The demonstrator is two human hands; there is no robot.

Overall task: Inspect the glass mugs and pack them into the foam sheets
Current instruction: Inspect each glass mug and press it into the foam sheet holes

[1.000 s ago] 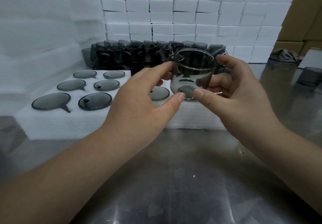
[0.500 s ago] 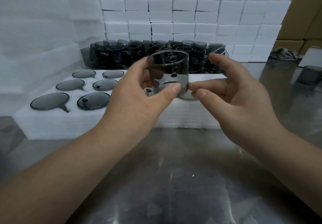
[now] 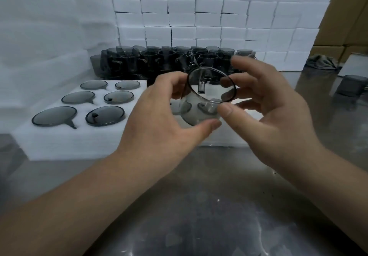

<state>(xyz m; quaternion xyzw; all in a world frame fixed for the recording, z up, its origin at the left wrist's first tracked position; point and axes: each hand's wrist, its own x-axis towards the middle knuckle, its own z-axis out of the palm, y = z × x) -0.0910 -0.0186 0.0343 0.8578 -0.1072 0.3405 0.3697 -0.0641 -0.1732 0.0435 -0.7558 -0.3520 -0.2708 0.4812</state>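
A smoky grey glass mug (image 3: 203,104) is held in the air between both hands, tilted so that its open rim faces me; its handle shows through the glass on the far side. My left hand (image 3: 157,116) grips its left wall, thumb under the base. My right hand (image 3: 264,104) holds its right side, thumb on the rim and fingers behind. Below lies a white foam sheet (image 3: 59,142) with several mugs (image 3: 105,115) sunk into its holes, only their round ends showing. A row of loose mugs (image 3: 159,60) stands behind the sheet.
White foam blocks (image 3: 199,16) are stacked as a wall at the back and left. Brown cartons (image 3: 346,16) rise at the right, with a grey rag (image 3: 320,62) and one more dark mug (image 3: 352,86) near them. The steel table (image 3: 199,206) runs toward me.
Over the last second the mug passed from my right hand toward my left, then tipped so its mouth turned toward me. My right hand has closed back onto its rim.
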